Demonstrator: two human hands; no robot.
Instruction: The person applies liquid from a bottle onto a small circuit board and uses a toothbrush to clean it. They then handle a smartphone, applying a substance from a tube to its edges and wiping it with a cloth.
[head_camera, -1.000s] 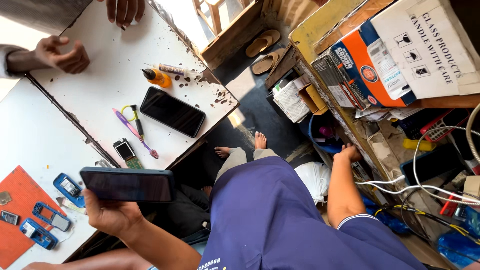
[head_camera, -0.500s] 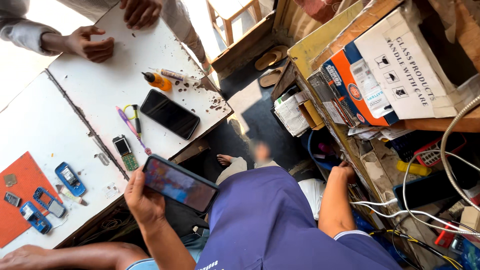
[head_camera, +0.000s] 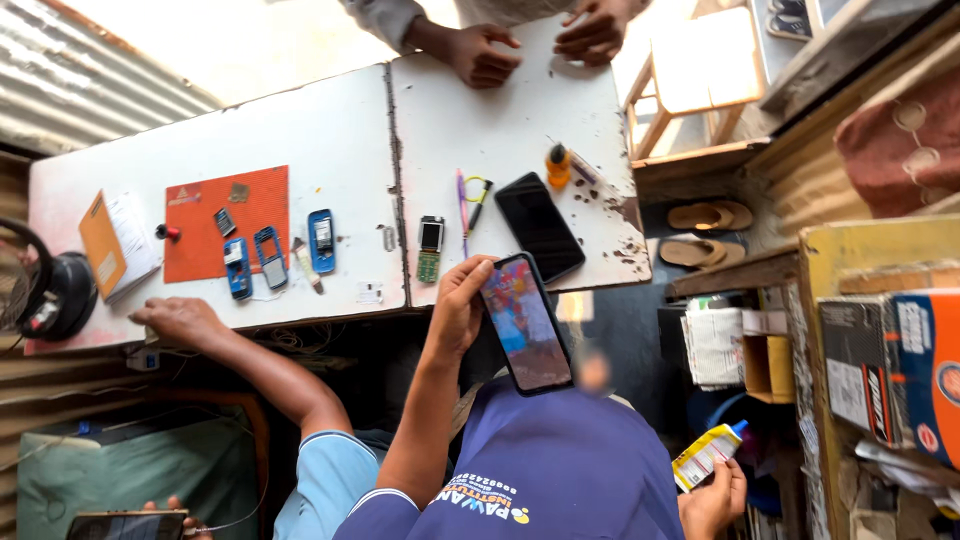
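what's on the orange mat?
On the orange mat lie a blue phone shell and frame, a small dark part, a red-tipped tool at its left edge. A third blue phone lies just off it. Underneath is hidden.

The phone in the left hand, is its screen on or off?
On. The phone in the left hand shows a lit, colourful picture, while the other phone lying on the white table is black.

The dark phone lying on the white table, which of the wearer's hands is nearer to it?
Left. The left hand, holding a lit smartphone, is just below the dark phone; the right hand holds a yellow bottle far lower right.
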